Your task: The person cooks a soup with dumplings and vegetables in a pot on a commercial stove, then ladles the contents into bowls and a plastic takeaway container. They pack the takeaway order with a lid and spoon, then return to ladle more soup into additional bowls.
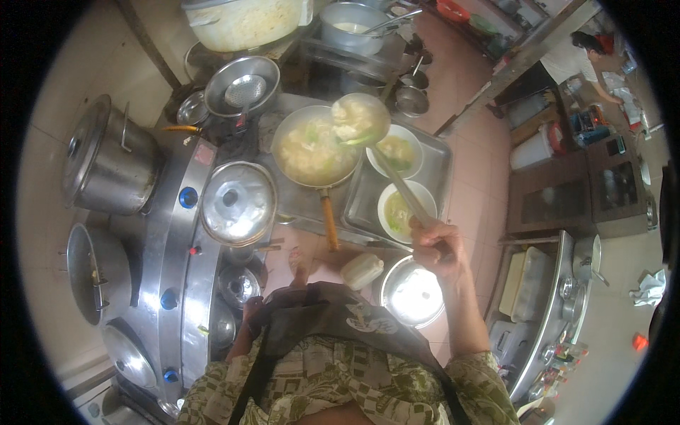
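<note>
My right hand [439,245] grips the long handle of a metal ladle [401,186]. The ladle's bowl, full of pale chunks of food and a green leaf, is raised over the right rim of a pan [326,187]. Cloudy broth with similar pale pieces [311,154] fills the pan, whose wooden handle [329,223] points toward me. Just right of it, a white bowl [419,158] and a nearer white bowl [433,197] both contain greens in broth. My left hand [253,307] hangs low beside my apron; its fingers are mostly hidden.
Both bowls stand on a metal tray [444,159]. Left of the pan lie a domed lid [239,204] and a metal basin [273,74] with a perforated skimmer. A tall lidded stockpot [114,159] stands farther left. At far right, another person [568,64] leans over a cluttered counter.
</note>
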{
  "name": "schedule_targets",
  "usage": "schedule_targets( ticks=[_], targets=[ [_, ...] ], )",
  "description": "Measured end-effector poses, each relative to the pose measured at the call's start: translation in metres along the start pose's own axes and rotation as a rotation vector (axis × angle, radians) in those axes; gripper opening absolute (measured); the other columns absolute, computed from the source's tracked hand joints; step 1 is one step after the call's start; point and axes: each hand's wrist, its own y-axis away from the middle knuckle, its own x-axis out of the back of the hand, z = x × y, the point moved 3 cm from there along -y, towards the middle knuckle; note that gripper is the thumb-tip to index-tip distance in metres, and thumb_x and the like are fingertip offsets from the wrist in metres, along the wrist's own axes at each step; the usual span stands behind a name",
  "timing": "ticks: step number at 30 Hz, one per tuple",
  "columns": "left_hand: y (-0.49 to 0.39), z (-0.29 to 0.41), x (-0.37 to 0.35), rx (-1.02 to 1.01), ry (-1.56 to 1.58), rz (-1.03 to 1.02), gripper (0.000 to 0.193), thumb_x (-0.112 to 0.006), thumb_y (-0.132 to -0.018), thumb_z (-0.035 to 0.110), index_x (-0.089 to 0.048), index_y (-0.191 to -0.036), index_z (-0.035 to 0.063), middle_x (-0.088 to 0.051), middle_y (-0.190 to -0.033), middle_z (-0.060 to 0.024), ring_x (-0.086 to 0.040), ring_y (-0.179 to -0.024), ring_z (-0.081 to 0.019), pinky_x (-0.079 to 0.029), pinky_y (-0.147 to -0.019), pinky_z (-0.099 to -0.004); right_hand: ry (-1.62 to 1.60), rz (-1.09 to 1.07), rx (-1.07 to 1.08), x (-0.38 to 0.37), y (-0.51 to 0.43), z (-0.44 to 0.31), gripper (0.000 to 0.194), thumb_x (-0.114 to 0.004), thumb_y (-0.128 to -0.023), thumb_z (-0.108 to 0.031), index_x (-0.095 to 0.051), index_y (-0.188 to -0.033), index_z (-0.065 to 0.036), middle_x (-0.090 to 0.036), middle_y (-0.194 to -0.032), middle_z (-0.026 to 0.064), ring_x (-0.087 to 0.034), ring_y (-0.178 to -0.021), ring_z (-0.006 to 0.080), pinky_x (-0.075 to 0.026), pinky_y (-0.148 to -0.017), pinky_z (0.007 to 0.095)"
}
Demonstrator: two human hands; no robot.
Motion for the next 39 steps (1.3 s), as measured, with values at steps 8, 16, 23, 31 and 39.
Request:
schedule_targets(
  ticks=[8,16,23,31,39],
  targets=[
    [-0.011,-0.001,-0.003,-0.054,-0.155,-0.054,0.032,-0.050,-0.077,0.028,-0.060,-0.100,0.0073,-0.057,-0.104,-0.0164,-0.055,-0.098,-0.0264,-0.044,-0.082,-0.0347,0.058,0.043,0.212,0.004,0.046,-0.044,0.015,-0.044,-0.069,0.002,-0.041,-0.084,0.001,-0.035,-0.053,0.0014,-0.030,-0.036,0.0097,-0.024,-0.031,0.0219],
    [0.015,0.039,0.005,0.140,-0.092,0.051,0.029,-0.049,-0.078,0.029,-0.064,-0.096,0.0110,-0.060,-0.100,-0.0139,-0.058,-0.093,-0.0275,-0.044,-0.082,-0.0353,-0.026,0.140,0.276,0.039,0.056,-0.057,0.017,-0.048,-0.068,0.000,-0.045,-0.084,0.004,-0.036,-0.053,0.0028,-0.029,-0.036,0.0103,-0.024,-0.033,0.0227],
    [-0.013,0.000,0.000,0.022,-0.155,0.058,0.028,-0.049,-0.077,0.029,-0.065,-0.093,0.0125,-0.061,-0.099,-0.0110,-0.057,-0.094,-0.0260,-0.044,-0.083,-0.0345,-0.034,0.158,0.236,0.068,0.048,-0.050,0.014,-0.047,-0.068,-0.001,-0.045,-0.082,0.003,-0.037,-0.053,0.0035,-0.031,-0.036,0.0115,-0.027,-0.033,0.0244],
    [-0.014,0.001,0.002,0.004,-0.124,0.077,0.027,-0.049,-0.076,0.027,-0.065,-0.092,0.0125,-0.061,-0.099,-0.0116,-0.058,-0.094,-0.0251,-0.045,-0.082,-0.0344,-0.052,0.184,0.197,0.071,0.039,-0.036,0.012,-0.048,-0.069,0.000,-0.046,-0.081,0.001,-0.036,-0.052,0.0034,-0.030,-0.036,0.0116,-0.027,-0.033,0.0242],
    [-0.006,0.006,0.001,0.096,-0.100,0.066,0.026,-0.049,-0.076,0.025,-0.066,-0.092,0.0133,-0.061,-0.098,-0.0116,-0.059,-0.091,-0.0263,-0.045,-0.081,-0.0353,0.032,0.342,0.105,0.082,0.025,-0.031,0.013,-0.047,-0.069,0.002,-0.043,-0.081,-0.001,-0.036,-0.054,0.0037,-0.029,-0.038,0.0114,-0.025,-0.034,0.0243]
  ],
)
